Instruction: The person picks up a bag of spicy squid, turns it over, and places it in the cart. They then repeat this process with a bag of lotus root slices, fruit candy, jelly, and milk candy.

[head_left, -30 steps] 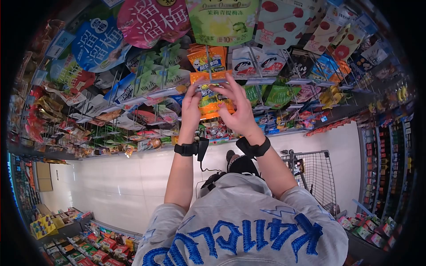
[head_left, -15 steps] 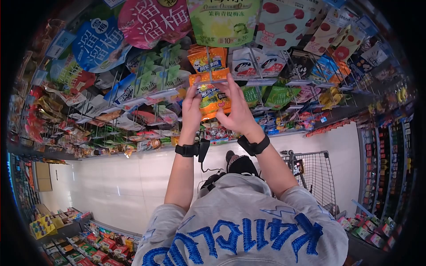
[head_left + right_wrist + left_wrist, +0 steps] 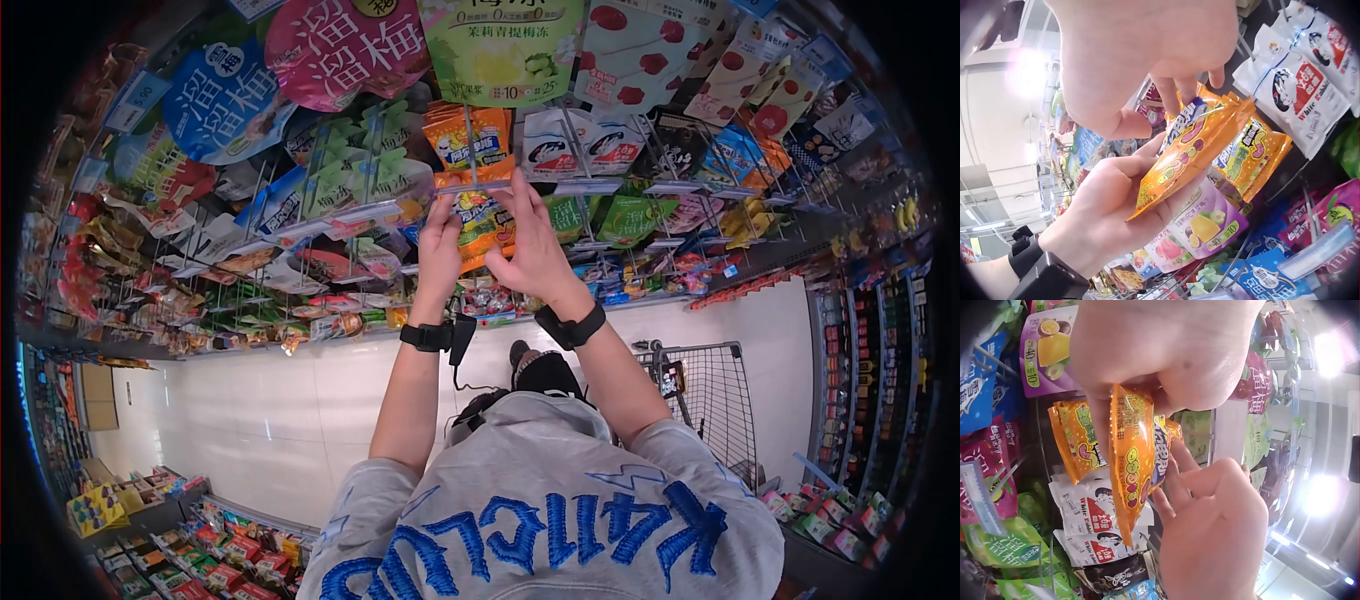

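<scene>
An orange candy bag (image 3: 484,228) with a cartoon print is held in front of the shelf, slightly tilted. My left hand (image 3: 438,255) grips its left side, with the thumb and fingers on opposite faces; the left wrist view shows the bag (image 3: 1132,459) bulging out from that grip. On the other side, my right hand (image 3: 540,250) has its fingers stretched along the bag's edge. Seen from the right wrist, those fingertips meet the bag (image 3: 1182,147), while the right thumb stands apart from it. Similar orange bags (image 3: 470,137) hang just behind.
White candy bags (image 3: 555,140) hang right of the orange ones, and a large green pouch (image 3: 505,50) hangs above. Price-tag rails (image 3: 340,215) and metal hooks jut from the shelf. A wire shopping cart (image 3: 710,400) stands to the right on the pale floor (image 3: 270,420).
The bag has shifted slightly and tilted. My left hand has moved a little right and its fingers have come further over the bag; my right fingers have drawn together near the bag's right edge.
</scene>
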{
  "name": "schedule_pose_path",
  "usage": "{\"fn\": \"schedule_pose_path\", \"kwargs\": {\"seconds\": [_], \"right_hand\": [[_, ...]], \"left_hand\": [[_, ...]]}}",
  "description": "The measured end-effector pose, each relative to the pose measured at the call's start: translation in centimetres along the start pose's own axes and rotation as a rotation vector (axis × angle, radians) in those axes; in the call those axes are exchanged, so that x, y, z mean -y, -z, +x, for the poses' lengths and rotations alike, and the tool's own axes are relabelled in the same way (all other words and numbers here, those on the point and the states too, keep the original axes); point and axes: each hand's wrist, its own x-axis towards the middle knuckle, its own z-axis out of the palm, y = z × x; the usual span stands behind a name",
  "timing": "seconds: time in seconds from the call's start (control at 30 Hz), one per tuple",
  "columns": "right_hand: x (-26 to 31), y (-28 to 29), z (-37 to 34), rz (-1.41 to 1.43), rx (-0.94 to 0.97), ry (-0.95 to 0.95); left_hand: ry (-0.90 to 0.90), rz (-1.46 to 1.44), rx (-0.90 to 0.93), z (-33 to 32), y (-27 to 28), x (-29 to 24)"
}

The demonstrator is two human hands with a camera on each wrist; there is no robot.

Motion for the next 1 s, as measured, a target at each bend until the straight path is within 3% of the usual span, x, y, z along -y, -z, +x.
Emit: {"fn": "schedule_pose_path", "kwargs": {"seconds": [0.17, 0.4, 0.5, 0.6, 0.67, 0.7, 0.77, 0.8, 0.87, 1.0], "right_hand": [[-0.2, 0.1, -0.2, -0.035, 0.009, 0.021], [-0.7, -0.3, -0.1, 0.054, 0.001, -0.029], [-0.9, -0.2, -1.1, -0.001, 0.029, 0.049], [-1.2, -1.4, -3.3, 0.102, -0.084, -0.108], [-1.3, -1.9, -4.2, -0.159, -0.154, -0.086], [-1.3, -2.2, -4.5, -0.160, -0.155, -0.091], [-1.3, -3.1, -4.9, 0.048, -0.230, -0.286], [-1.6, -3.5, -5.3, 0.049, -0.234, -0.289], [-2.4, -4.1, -5.7, 0.550, -0.167, -0.525], [-3.5, -4.4, -6.3, 0.577, -0.150, -0.512]], "left_hand": [[-0.091, 0.138, 0.005, 0.2, -0.1, 0.1], [-0.075, 0.241, 0.014, 1.6, 0.2, 0.0], [-0.001, 0.244, -0.003, 1.9, 0.4, 1.2], [0.033, 0.003, -0.018, 1.9, 0.2, 1.6], [0.042, -0.117, -0.042, 1.4, -0.4, -0.3], [0.046, -0.116, -0.039, 1.1, -0.3, -0.2], [0.104, -0.070, 0.001, 0.7, 0.0, 0.0], [0.105, -0.067, 0.005, 0.5, 0.1, 0.3], [0.101, -0.038, 0.018, 0.2, 0.2, 0.6], [0.137, -0.003, 0.030, -0.4, 0.3, 1.5]]}}
